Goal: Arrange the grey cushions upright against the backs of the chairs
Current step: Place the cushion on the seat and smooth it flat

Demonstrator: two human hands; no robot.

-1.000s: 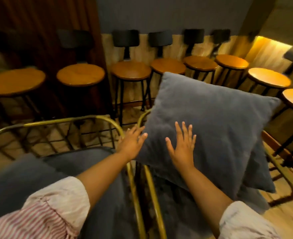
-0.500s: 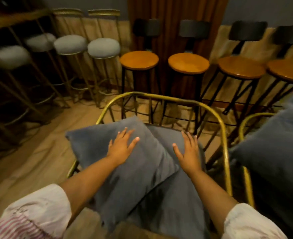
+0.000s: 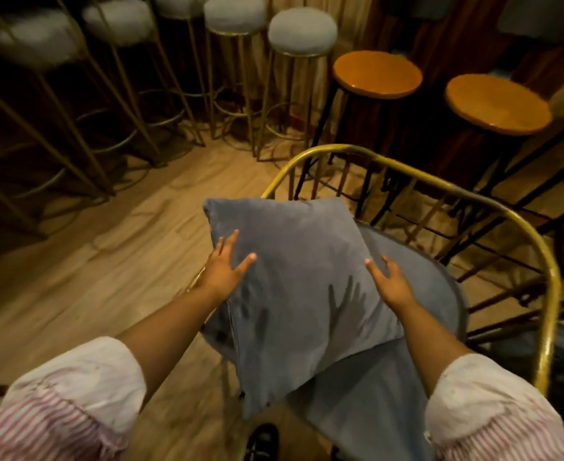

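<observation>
Flanking the grey cushion (image 3: pixel 293 294) on the chair (image 3: pixel 546 261), both open-palmed grips; stools (image 3: pixel 302 31) beyond.

Dim, warm amber light falls from above, glaring off the round orange wooden stool seats (image 3: pixel 377 74) at two o'clock. Finger shadows streak the square grey fabric cushion (image 3: pixel 302 287). Padded grey gold-legged stools (image 3: pixel 302 29) blur and bend toward eleven o'clock.

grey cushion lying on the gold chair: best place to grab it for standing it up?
By its two side edges, one hand from each side. The grey cushion lies flat and skewed across the chair seat, overhanging its near-left side. The left hand and right hand already sit at those edges.
</observation>
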